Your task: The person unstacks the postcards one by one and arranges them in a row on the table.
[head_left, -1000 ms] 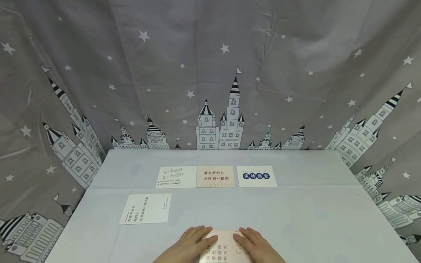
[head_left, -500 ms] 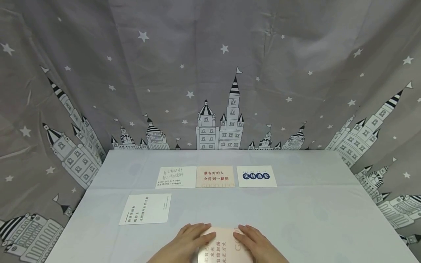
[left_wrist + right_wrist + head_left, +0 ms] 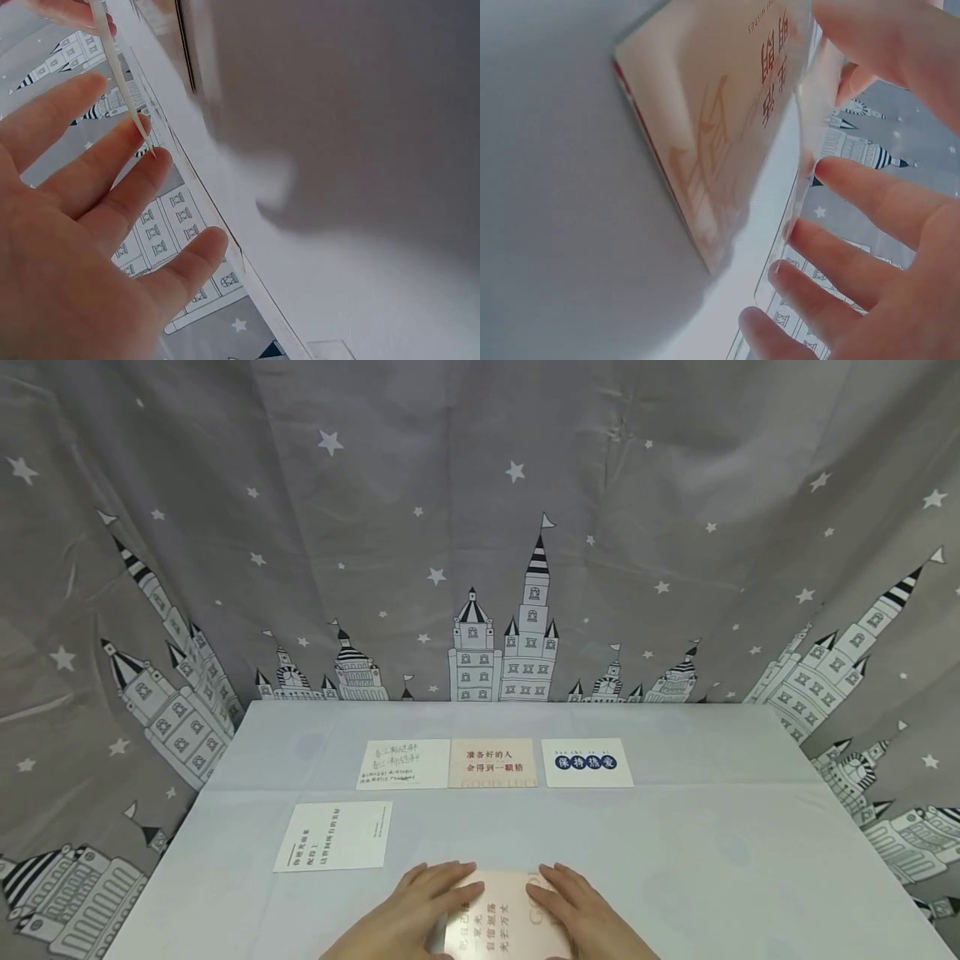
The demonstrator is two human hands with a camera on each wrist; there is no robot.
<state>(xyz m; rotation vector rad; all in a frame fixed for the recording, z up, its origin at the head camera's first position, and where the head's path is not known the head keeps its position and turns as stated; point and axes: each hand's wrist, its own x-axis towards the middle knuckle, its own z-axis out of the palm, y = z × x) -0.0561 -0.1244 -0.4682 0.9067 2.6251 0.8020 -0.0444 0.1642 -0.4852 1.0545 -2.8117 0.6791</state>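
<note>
Fingers [image 3: 459, 897] of the left hand [image 3: 405, 910] and right hand [image 3: 592, 914], loosely spread, hold a pink card [image 3: 510, 914]

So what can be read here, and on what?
"保持热爱": white rectangular blue-circled card.
"准备好的人 会得到一颗糖 GOOD LUC": peach rectangular card.
"配得上 这世间所有的美好": white rectangular front-left card.
"把自己 一束光 自信坦荡 光芒万丈 GO": pale pink card, partly covered.
Unreadable: handwriting on rear white card; other lines; cream card, right wrist view.
</note>
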